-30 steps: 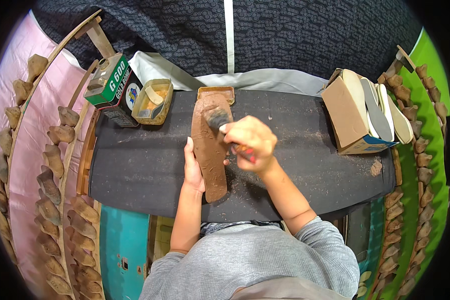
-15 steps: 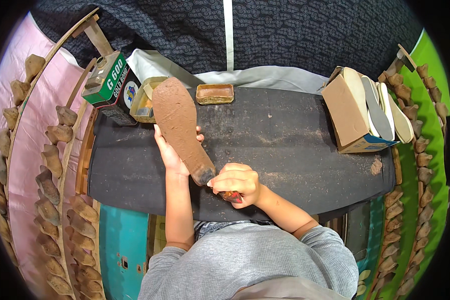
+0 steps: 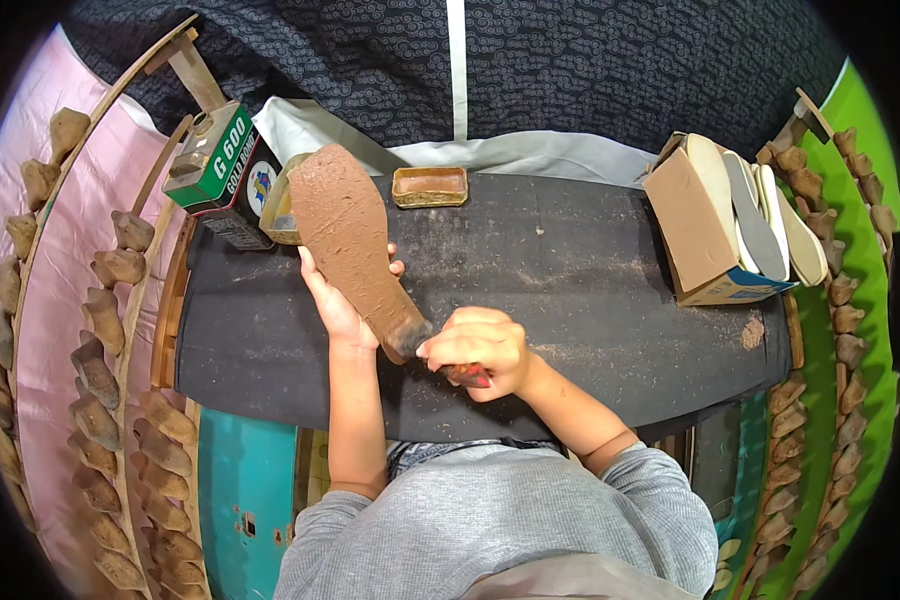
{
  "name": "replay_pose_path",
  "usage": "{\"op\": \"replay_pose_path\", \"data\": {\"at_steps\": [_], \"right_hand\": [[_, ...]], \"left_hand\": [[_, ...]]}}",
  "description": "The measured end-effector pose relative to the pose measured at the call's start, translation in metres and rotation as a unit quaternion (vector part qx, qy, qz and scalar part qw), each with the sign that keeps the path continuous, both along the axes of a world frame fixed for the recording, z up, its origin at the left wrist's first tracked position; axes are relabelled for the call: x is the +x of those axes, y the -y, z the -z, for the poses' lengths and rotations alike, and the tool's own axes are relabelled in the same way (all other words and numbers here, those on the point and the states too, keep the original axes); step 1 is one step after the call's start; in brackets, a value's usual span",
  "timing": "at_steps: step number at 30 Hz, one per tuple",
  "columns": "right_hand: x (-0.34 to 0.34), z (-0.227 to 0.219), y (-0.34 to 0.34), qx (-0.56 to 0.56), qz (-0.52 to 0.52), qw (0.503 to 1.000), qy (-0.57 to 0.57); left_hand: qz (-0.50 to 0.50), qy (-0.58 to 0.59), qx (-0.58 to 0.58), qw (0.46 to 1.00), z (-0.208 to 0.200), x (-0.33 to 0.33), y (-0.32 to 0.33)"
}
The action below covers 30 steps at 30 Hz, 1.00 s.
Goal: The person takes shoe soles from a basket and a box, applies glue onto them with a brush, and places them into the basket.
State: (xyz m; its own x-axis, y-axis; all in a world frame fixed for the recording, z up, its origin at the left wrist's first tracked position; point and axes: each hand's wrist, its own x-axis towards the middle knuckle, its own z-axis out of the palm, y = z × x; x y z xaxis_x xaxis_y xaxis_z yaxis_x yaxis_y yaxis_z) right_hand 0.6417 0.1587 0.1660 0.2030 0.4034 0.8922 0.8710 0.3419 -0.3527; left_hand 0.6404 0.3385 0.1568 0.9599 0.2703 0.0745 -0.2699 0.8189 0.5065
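Note:
My left hand supports a large brown shoe sole from beneath, its fingers showing along both edges. The sole slants above the table, wide end away from me and narrow heel end toward me. Its upper face looks bumpy and coated. My right hand is closed round a brush with a red and dark handle. The brush's dark, motion-blurred head touches the heel end of the sole.
A dark cloth with scattered shavings covers the table. At the back left stand a green and black can and a partly hidden tray; a shallow brown tray lies beside them. A cardboard box holds several soles. Shoe-last racks flank both sides.
The sole has shifted slightly up and left in my left hand. My right hand has moved a little up and right, with the brush head now at the heel's right edge.

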Motion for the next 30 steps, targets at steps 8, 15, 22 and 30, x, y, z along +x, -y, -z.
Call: {"op": "replay_pose_path", "data": {"at_steps": [8, 15, 22, 30], "right_hand": [[0.001, 0.002, 0.008, 0.011, 0.025, 1.0, -0.011], [-0.005, 0.017, 0.017, -0.062, -0.012, 0.997, -0.05], [0.011, -0.021, 0.014, -0.006, 0.032, 0.999, 0.016], [0.03, -0.044, 0.003, 0.041, 0.136, 0.989, 0.042]], "left_hand": [[0.036, 0.002, -0.019, 0.999, 0.006, -0.004, -0.001], [0.026, -0.002, -0.059, 0.998, 0.008, -0.002, -0.002], [0.089, -0.03, 0.029, 0.995, 0.021, -0.014, 0.022], [0.044, -0.086, -0.007, 0.995, 0.018, -0.023, 0.045]]}}
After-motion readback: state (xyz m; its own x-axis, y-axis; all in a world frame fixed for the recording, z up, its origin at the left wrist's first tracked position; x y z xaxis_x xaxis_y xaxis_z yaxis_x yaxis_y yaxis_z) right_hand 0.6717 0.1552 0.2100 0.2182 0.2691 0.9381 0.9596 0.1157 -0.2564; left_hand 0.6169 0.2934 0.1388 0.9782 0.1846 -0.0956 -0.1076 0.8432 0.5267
